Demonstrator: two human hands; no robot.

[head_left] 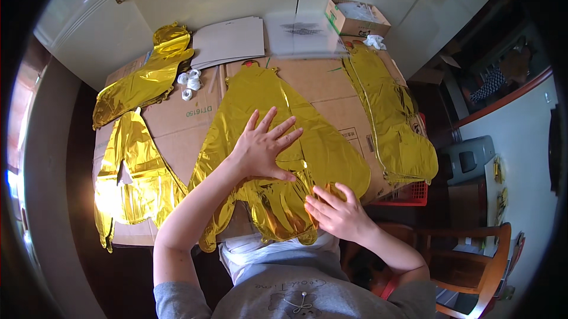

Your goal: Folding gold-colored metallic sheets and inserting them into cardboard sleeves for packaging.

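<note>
A large flat gold foil balloon [319,135], uninflated, lies in front of me and hangs slightly over the table's near edge. Its upper part narrows to a tip; the lower part is creased and shiny. My left hand [263,147] rests palm down across its middle, fingers spread wide. Lower and to the right, my right hand [340,212] touches the crinkled lower part with its fingers apart. Neither hand grips the foil. What lies under my palms is hidden.
Cardboard [313,82] covers the table. More gold foil lies at left [139,171], far left [148,85] and in a stack at right [393,124]. Behind are white rolls [189,82], grey sheets [231,41] and an open box [358,20]. A wooden chair [467,271] stands at lower right.
</note>
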